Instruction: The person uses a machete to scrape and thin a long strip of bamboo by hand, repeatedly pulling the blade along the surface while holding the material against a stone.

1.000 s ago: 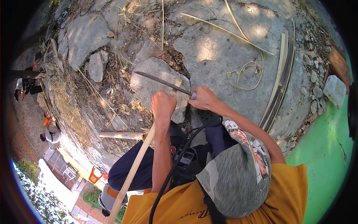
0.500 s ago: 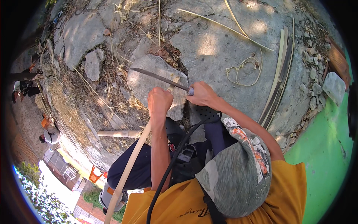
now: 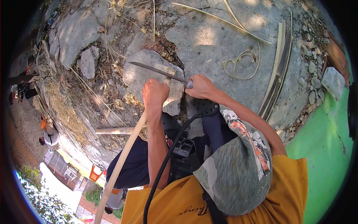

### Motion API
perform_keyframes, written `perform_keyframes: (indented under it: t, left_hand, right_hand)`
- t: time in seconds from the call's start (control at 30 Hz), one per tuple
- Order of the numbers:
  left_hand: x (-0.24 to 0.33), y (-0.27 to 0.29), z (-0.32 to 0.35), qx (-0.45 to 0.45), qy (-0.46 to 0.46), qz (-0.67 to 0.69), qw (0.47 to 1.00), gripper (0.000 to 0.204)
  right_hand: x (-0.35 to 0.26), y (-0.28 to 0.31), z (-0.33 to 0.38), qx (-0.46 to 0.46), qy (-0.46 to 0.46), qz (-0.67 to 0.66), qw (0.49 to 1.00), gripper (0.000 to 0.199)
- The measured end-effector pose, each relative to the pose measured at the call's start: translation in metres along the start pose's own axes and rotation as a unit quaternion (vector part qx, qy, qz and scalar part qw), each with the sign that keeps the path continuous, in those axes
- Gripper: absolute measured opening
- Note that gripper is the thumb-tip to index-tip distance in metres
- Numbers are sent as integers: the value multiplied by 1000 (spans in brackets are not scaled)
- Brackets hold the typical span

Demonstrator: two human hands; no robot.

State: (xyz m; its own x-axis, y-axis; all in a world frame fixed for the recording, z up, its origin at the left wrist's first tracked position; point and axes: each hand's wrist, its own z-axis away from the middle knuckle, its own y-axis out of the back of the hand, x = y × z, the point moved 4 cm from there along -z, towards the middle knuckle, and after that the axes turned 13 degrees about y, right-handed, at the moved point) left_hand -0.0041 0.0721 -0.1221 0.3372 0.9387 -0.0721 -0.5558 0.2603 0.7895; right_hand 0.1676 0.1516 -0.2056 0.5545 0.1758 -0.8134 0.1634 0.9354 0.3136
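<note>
My left hand [image 3: 154,94] is closed around a long pale strip of wood or bamboo [image 3: 123,164], whose tail runs back past my left forearm. The strip's far end lies over a flat grey stone [image 3: 137,79]. In my right hand [image 3: 202,88] is the handle of a long-bladed knife [image 3: 148,68]. Its dark blade points left across the stone and meets the strip near its tip, just beyond my left fist. Exactly how deep the edge sits in the strip cannot be seen.
Several long split strips [image 3: 279,71] lie to the right, near rubble [image 3: 313,87]. A curled shaving [image 3: 242,67] rests on the cracked concrete. A round pole [image 3: 113,130] lies left of my legs. Other people [image 3: 50,135] are at the far left. A black cable [image 3: 167,153] crosses my lap.
The whole view has shifted slightly, so the ground appears a little higher and further left. Both hands keep their grips, and the knife stays across the strip.
</note>
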Motion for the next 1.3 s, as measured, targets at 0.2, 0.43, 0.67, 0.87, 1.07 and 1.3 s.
perform_keyframes:
  t: [0.2, 0.43, 0.67, 0.87, 1.07, 1.3]
  left_hand:
    - [2, 3, 2, -15, 14, -21, 1000, 39]
    - [-2, -1, -1, -10, 4, -39, 999, 39]
    - [5, 8, 4, -27, 19, -31, 999, 38]
    - [-4, 15, 1, -2, 33, -50, 998, 37]
    - [10, 11, 4, -17, 38, -31, 999, 35]
    - [3, 7, 1, -36, 23, -22, 999, 36]
  right_hand:
    - [8, 3, 4, -5, -38, -25, 999, 38]
    - [9, 3, 1, -27, -38, -15, 999, 39]
    - [12, -5, 3, -12, -3, -7, 1000, 39]
    - [-7, -6, -2, -57, 28, -11, 998, 41]
    - [10, 6, 0, -24, 1, -5, 1000, 37]
    - [16, -3, 3, 13, 4, -42, 999, 37]
